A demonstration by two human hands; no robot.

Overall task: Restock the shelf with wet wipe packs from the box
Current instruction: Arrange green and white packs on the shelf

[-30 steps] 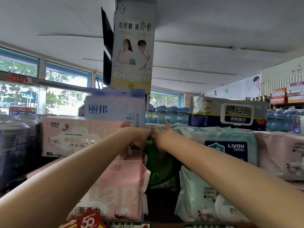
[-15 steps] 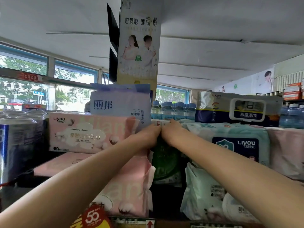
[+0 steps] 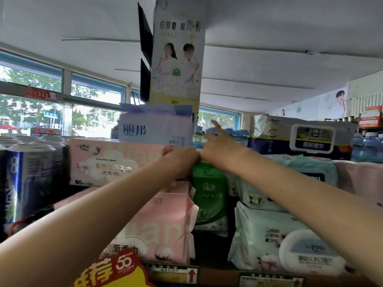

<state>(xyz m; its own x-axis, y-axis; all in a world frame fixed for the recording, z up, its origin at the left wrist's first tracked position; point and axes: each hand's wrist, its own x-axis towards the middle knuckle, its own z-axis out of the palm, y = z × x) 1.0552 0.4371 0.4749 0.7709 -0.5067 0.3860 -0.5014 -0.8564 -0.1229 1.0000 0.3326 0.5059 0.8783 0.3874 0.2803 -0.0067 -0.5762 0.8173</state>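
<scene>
The right hand (image 3: 219,150) has opened, forefinger raised; the left hand (image 3: 182,157) stays curled, its hold hidden. The green wet wipe pack (image 3: 209,195), judged soft and slippery, is best gripped across its flat faces.

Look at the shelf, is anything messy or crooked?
Slightly. The green wipe pack stands wedged upright in a narrow gap between the pink packs and the pale mint packs, which lie flat. The left hand and right hand are at its top. Nothing looks spilled or torn.

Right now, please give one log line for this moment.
left hand: on top of green pack | right hand: index finger raised | green pack: between pink and pale packs
</scene>
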